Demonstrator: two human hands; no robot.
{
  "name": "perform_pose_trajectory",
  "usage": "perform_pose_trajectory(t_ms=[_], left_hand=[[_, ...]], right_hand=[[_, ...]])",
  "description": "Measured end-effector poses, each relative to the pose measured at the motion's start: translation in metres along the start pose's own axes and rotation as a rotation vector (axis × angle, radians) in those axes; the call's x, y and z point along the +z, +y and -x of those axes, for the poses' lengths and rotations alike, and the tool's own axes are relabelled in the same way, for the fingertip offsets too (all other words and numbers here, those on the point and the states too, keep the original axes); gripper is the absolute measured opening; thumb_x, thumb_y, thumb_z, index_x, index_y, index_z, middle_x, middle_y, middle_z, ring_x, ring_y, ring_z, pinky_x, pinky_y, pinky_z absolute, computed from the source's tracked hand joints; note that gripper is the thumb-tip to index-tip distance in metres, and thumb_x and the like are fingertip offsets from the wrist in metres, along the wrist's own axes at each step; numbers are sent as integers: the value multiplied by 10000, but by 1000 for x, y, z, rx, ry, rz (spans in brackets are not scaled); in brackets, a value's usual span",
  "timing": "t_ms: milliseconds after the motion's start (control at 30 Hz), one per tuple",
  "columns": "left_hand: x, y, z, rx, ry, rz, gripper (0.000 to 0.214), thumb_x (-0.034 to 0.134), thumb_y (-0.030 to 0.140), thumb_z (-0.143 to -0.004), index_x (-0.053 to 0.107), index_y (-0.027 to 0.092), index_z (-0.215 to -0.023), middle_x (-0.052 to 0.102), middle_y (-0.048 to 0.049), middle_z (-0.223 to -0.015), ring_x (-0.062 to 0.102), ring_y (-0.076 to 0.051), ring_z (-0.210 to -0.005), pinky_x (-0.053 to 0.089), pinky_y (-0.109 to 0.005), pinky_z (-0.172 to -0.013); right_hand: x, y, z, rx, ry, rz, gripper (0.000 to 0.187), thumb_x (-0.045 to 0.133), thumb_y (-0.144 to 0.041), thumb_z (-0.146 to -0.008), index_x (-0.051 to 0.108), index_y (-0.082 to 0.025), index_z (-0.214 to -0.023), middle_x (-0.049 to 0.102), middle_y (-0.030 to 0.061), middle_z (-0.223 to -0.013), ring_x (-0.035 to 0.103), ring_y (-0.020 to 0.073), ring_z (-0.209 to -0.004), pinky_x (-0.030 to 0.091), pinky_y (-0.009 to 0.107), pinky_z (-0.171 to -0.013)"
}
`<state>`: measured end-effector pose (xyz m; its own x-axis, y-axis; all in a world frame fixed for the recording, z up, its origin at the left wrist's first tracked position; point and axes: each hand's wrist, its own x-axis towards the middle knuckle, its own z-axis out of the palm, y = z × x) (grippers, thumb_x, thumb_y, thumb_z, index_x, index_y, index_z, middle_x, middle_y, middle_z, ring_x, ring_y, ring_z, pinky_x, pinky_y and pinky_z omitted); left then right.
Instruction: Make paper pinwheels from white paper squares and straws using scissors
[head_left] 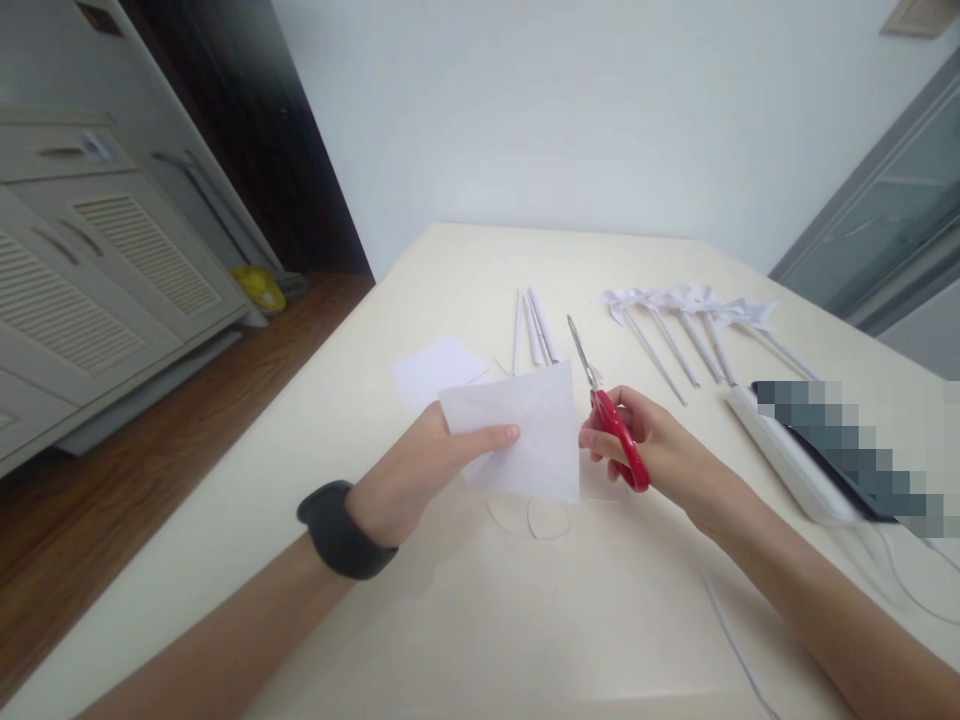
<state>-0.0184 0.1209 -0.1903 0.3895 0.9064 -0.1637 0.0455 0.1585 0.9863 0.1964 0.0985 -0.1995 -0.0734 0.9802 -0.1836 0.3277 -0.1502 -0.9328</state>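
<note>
My left hand pinches a square sheet of white paper, thumb on top and fingers hidden beneath. Faint crease lines show on the sheet, which is held above the table. Just right of it, my right hand grips a pair of red-handled scissors, blades pointing up and away and seemingly together, apart from the paper. More white paper squares lie on the table behind my left hand. Behind the held sheet are several rolled white paper sticks. A thin wire or string curls on the table below the sheet.
Several white paper pinwheels on sticks lie at the back right of the table. A white device with a dark, pixelated top stands at the right, cables trailing from it. A white cord runs near the front edge. A louvred cabinet stands left.
</note>
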Motion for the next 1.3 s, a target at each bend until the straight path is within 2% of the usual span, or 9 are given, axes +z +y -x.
perform_pose_trajectory(t_ms=[167,400,633,800,1033,1167,1300], left_hand=[[0,-1,1,-17,8,-7,374,638,305,-726,595,174,-1074,581,-83,-1219,563,-256,-1068,451,-372,-913],[0,0,1,-6,-23,0,374,633,284,-730,589,196,-1092,583,-67,-1218,559,-251,-1073,443,-374,-921],[0,-2,0,-19,-21,11,426,635,298,-733,572,207,-1144,578,-66,-1226,562,-251,-1067,447,-382,-919],[1,-2,0,-1,-27,-5,421,627,308,-739,571,207,-1144,577,-64,-1229,561,-251,-1069,441,-387,-927],[2,-1,1,-12,0,-16,413,636,324,-726,586,200,-1116,590,-66,-1211,568,-250,-1058,455,-375,-909],[1,-2,1,-14,-6,-5,410,637,311,-726,585,214,-1121,592,-55,-1208,571,-247,-1051,454,-376,-910],[-1,-4,1,-1,-24,6,391,627,289,-739,580,219,-1120,590,-48,-1210,571,-239,-1051,451,-374,-914]], right_hand=[[-1,8,-4,-36,-14,65,211,630,-295,-693,474,-204,-803,592,31,-823,551,159,-709,433,261,-535],[-2,12,-6,-41,-51,127,158,587,-275,-714,487,-214,-820,613,42,-867,577,190,-770,424,255,-510],[-1,13,-5,-81,-2,380,148,506,-330,-785,521,-218,-880,639,35,-825,585,182,-718,434,309,-608],[-1,9,-3,-95,29,514,177,480,-360,-797,537,-223,-895,640,33,-818,574,175,-654,403,285,-526],[-1,7,-5,-184,98,698,185,495,-335,-788,597,-213,-882,620,61,-881,571,190,-724,398,295,-592],[0,13,-7,-187,114,777,218,483,-298,-785,617,-219,-938,593,70,-930,563,187,-717,397,304,-603],[0,16,-7,-194,126,828,204,468,-295,-783,612,-218,-906,579,63,-921,552,188,-719,389,305,-587]])
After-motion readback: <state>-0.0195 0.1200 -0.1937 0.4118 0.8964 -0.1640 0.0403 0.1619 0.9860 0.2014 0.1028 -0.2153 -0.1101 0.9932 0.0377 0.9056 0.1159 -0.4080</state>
